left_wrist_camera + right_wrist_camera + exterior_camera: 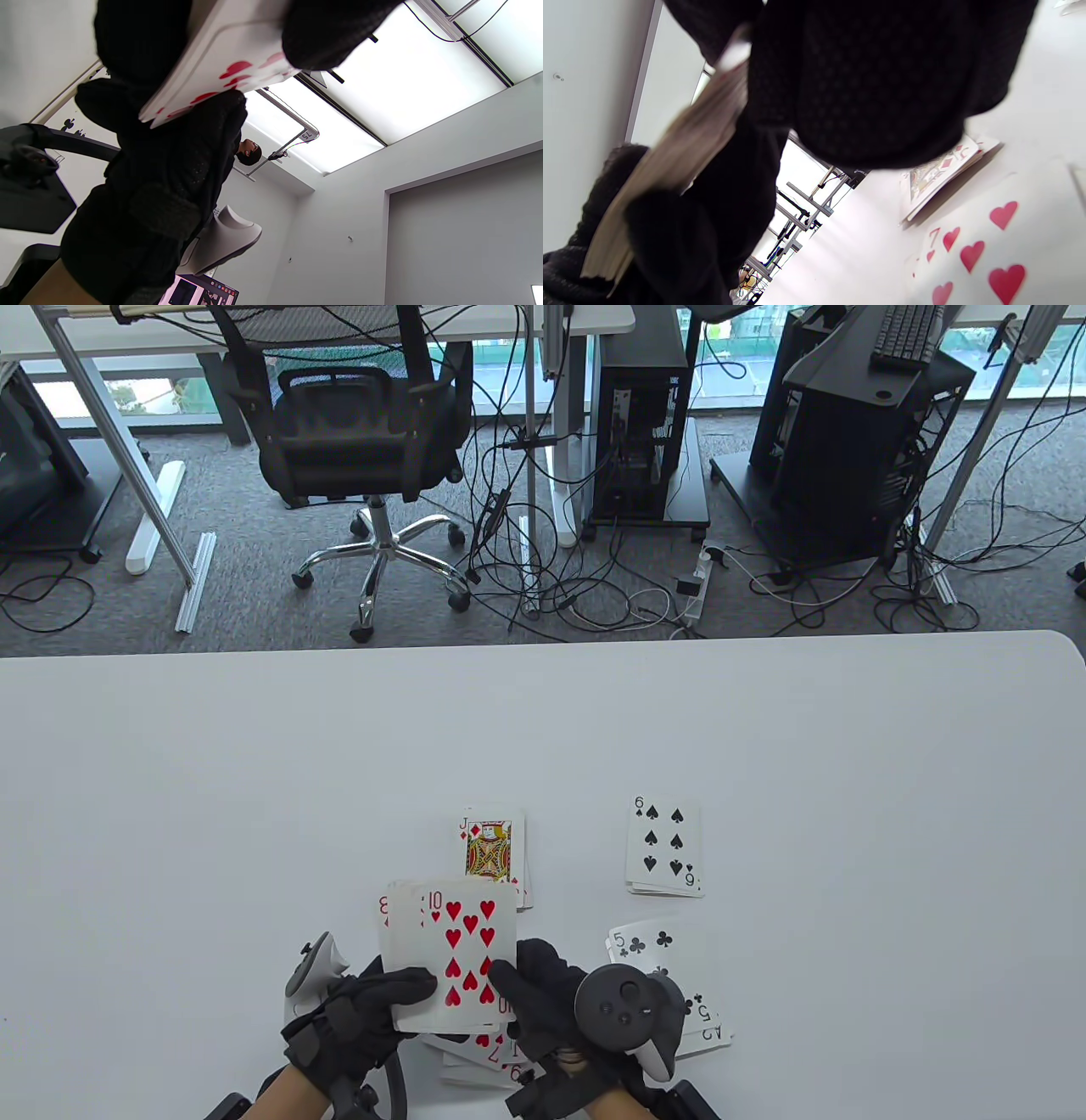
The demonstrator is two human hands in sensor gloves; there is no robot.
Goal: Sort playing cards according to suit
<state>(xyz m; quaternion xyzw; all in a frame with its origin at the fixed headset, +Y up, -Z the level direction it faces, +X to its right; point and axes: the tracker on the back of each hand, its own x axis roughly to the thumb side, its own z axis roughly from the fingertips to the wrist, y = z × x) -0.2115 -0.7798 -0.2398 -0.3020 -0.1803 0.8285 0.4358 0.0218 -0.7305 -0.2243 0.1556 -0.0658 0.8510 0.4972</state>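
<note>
Red-hearted ten [462, 954] face-up, long axis away

black knit gloves on left hand [361, 1014] and right hand [551, 1001]; grey, round-topped trackers strapped on.

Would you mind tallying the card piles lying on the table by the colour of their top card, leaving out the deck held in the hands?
Red-topped piles: 2, the jack of diamonds pile and the hearts pile under the hands.
Black-topped piles: 2, the 6 of spades pile and the 5 of clubs pile.
Total: 4 piles.
</note>
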